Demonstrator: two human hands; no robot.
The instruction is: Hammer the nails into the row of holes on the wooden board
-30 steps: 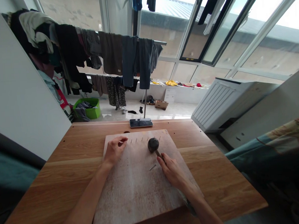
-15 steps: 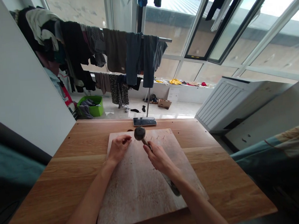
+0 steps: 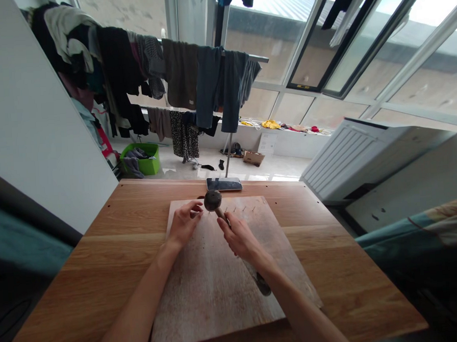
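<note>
A worn wooden board [image 3: 219, 284] lies on the table, with a row of thin upright nails [image 3: 244, 209] along its far edge. My right hand [image 3: 240, 239] is wrapped round the handle of a hammer [image 3: 213, 200], whose dark, rounded head is raised over the row and hides part of it. The handle runs back under my right wrist to a dark grip end. At the board's far left, my left hand [image 3: 185, 223] has thumb and fingers bent together in a pinch beside the leftmost visible nail. Whatever sits between those fingertips is too small to make out.
The board rests on a wood-grain table [image 3: 118, 258]. Behind it, a phone [image 3: 224, 184] lies at the table's far edge, and a small dark round thing sits partly hidden by the left fingers. Beyond stand a laundry rack [image 3: 259, 58] and a green basket [image 3: 149, 166].
The view has shifted slightly, so the board and table appear a little further right. Relative to the board, the hammer has moved slightly left, towards my left fingers. Both hands keep their hold.
</note>
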